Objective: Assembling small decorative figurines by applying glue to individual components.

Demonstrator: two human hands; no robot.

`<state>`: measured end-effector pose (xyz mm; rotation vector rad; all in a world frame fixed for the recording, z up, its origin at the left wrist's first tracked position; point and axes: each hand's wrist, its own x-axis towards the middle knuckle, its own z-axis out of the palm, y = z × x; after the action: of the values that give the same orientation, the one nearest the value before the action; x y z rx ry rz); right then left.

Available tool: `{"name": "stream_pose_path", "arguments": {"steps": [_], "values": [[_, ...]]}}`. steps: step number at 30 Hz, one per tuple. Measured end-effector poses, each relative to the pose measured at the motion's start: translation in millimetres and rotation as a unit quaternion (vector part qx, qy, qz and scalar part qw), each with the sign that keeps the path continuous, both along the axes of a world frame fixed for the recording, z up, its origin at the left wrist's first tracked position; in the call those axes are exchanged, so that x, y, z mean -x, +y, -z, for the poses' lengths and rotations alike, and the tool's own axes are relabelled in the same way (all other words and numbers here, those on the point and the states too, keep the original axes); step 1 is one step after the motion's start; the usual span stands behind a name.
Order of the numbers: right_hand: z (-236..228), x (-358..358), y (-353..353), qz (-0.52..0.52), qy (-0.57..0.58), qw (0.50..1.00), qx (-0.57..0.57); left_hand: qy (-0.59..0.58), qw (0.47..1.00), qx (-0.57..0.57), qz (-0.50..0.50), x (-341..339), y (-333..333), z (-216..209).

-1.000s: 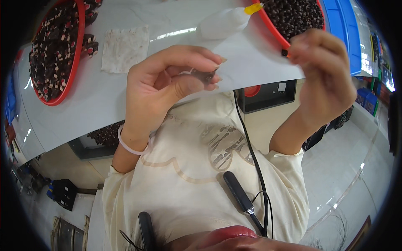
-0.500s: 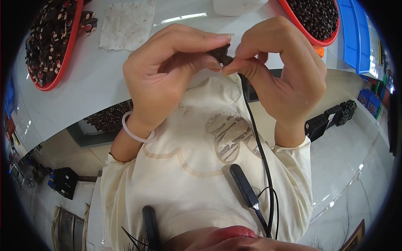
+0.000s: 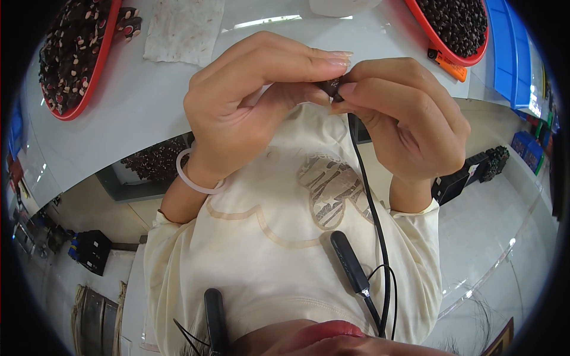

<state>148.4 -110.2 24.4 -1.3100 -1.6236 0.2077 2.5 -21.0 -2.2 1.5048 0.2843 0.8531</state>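
Observation:
A small dark piece (image 3: 331, 87), close to black, is held up between my two hands over the table's near edge. My left hand (image 3: 243, 107) pinches it from the left between thumb and fingers. From the right, the fingertips of my right hand (image 3: 409, 113) close on its other end. The fingers cover most of the piece, so its exact kind does not show. At the far left, a red tray (image 3: 95, 83) holds many dark parts with pale and red bits. Another red tray (image 3: 442, 50), at the far right, is filled with small dark round parts.
A white cloth (image 3: 183, 29) lies on the white table (image 3: 139, 113), near a white container (image 3: 344, 6). An orange object (image 3: 450, 66) sits against the right tray, beside a blue bin (image 3: 512, 53). Below the table edge is a grey box (image 3: 127, 193) of dark parts.
Both hands and the dark piece have shifted slightly right in view. The raised fingers of my right hand have come down and forward around the piece's right end.

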Motion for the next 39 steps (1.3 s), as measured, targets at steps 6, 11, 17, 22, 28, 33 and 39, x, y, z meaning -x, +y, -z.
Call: {"name": "stream_pose_path", "arguments": {"steps": [6, 11, 17, 22, 28, 33, 39], "values": [[-6, 2, -2, 0.039, 0.028, 0.996, 0.080, 0.002, 0.998, -0.068, -0.005, 4, 2, 3], [-13, 4, -4, 0.098, 0.008, 0.983, 0.155, -0.020, 0.996, -0.089, -0.001, 3, 2, 9], [-6, 3, -3, 0.070, 0.012, 0.991, 0.111, -0.006, 0.997, -0.078, 0.008, 6, 7, 0], [7, 4, 4, 0.071, 0.135, 0.984, 0.096, 0.021, 0.989, 0.123, 0.073, 14, 10, -9], [20, 8, -1, 0.086, 0.094, 0.986, 0.109, 0.174, 0.943, -0.235, -0.160, 55, 70, -38], [27, 8, 8, 0.063, 0.065, 0.995, 0.035, 0.383, 0.711, -0.539, -0.241, 79, 135, -65], [24, 9, 5, 0.059, 0.061, 0.994, 0.071, 0.420, 0.657, -0.554, -0.290, 103, 171, -57]]}}
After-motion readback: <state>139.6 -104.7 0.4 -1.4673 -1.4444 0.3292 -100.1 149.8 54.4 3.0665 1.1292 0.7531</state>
